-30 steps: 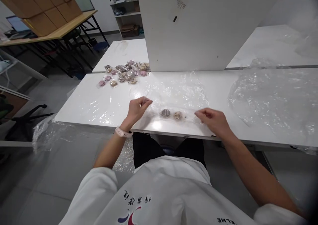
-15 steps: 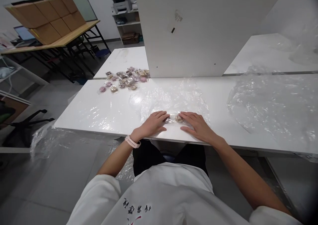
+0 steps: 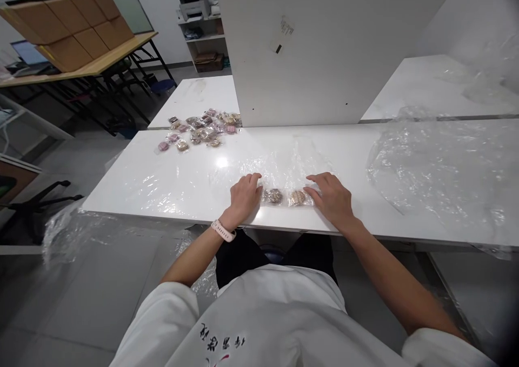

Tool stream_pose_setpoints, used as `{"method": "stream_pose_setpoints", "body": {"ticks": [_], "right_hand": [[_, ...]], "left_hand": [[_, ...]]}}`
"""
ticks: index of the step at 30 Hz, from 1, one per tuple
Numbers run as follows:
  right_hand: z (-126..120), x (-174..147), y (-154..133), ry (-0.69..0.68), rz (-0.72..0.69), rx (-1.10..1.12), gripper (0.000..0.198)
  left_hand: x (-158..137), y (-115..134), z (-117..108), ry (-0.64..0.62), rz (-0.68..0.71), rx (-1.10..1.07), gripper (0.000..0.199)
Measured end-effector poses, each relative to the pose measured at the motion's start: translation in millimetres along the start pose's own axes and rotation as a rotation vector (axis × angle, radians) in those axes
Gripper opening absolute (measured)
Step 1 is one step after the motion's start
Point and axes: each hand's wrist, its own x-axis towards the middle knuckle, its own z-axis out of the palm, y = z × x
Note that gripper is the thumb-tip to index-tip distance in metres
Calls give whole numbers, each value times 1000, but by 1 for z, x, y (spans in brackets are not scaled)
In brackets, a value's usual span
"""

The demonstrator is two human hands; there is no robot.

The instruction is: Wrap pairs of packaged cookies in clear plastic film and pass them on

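Observation:
Two small round pieces in clear packets lie side by side near the table's front edge, a dark brown piece [image 3: 273,195] and a tan piece [image 3: 297,197]. They look like wrapped cookies or sweets. Clear plastic wrap [image 3: 279,167] spreads on the table behind and around them. At the left end, my left hand [image 3: 245,197] has its fingers bent and its thumb close to the dark piece, pinching the wrap. My right hand [image 3: 333,198] curls at the other end, thumb beside the tan piece, also on the wrap.
Several similar wrapped pieces [image 3: 203,129] lie in a pile at the table's back left. A large crumpled plastic sheet [image 3: 441,178] covers the right side. An upright white panel [image 3: 300,59] stands behind the table [image 3: 162,194]. More plastic [image 3: 77,232] hangs off the left front edge.
My hands have moved apart from over the two pieces to their outer ends, uncovering both. The wrap behind them has been drawn in and lies differently. The view has shifted slightly.

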Motion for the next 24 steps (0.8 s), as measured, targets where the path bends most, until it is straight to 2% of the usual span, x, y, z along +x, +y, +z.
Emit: {"method": "stream_pose_setpoints", "body": {"ticks": [2,4,6,9,11,13,15,16,17,19,20,21,22,23,24], "right_hand": [[-3,-9,1,8,-201,13,30],[-6,-18,4,-88,-356,69,36],[-7,-23,8,-154,-405,128,40],[-6,-19,14,-131,-308,182,36],[-5,-9,17,-149,-175,176,40],[-4,5,17,-230,-20,146,44],[-5,17,15,-293,107,78,41],[-6,21,13,-270,129,21,37],[-6,23,10,-207,113,-46,32],[-7,19,3,-21,-13,-163,24],[-7,14,0,57,-101,-190,23],[-6,8,-4,98,-185,-190,24],[-5,3,-7,100,-258,-168,26],[-2,-3,-10,68,-319,-136,28],[1,-7,-12,18,-366,-103,30]], "left_hand": [[-10,2,0,67,236,55,22],[-19,-1,0,17,450,39,29],[-23,-8,2,-42,501,-1,33],[-12,-19,7,-64,318,-68,27],[4,-20,7,-112,161,-133,22],[22,-16,5,-204,38,-187,22],[36,-7,2,-240,-19,-144,20],[40,-2,0,-191,-18,-84,18],[40,2,-2,-100,0,-20,18],[29,11,-5,134,55,36,19],[18,15,-7,224,65,-3,16],[4,19,-8,257,53,-93,12],[-11,24,-10,226,12,-229,13],[-26,28,-11,136,-56,-404,16],[-40,32,-12,-8,-146,-611,19]]}}
